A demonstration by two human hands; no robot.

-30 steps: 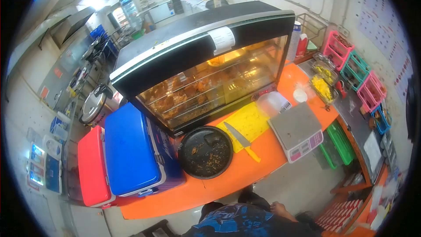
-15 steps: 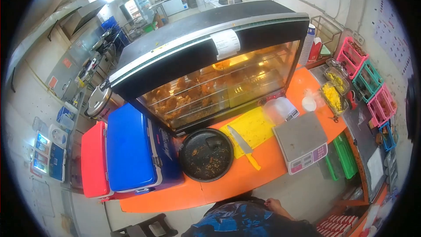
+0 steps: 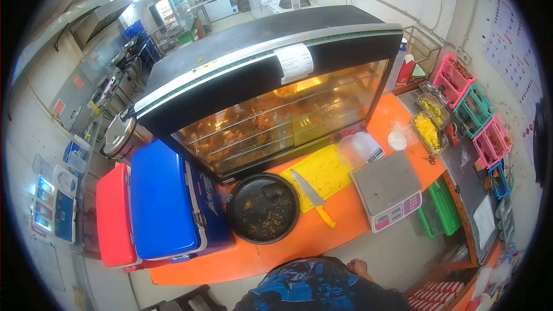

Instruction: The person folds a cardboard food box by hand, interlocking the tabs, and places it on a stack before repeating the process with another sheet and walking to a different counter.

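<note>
Only a small part of my right hand [image 3: 358, 266] shows, low beside my blue shirt and just below the front edge of the orange counter [image 3: 314, 236]. It touches nothing I can see, and its fingers are hidden. My left hand is out of view. Nearest on the counter are a round black tray [image 3: 262, 209] with crumbs and a knife [image 3: 311, 196] with a yellow handle. The knife lies across the edge of a yellow cutting board [image 3: 328, 167].
A heated glass display case [image 3: 271, 103] holding fried food fills the back of the counter. A weighing scale [image 3: 387, 189] stands on the right, and blue [image 3: 164, 198] and red [image 3: 112, 222] coolers on the left. Pink and green baskets [image 3: 475, 109] and food containers [image 3: 427, 126] line the right wall.
The view has shifted a little left and down as my head moved. My right hand has stayed low by my body. Nothing on the counter has moved.
</note>
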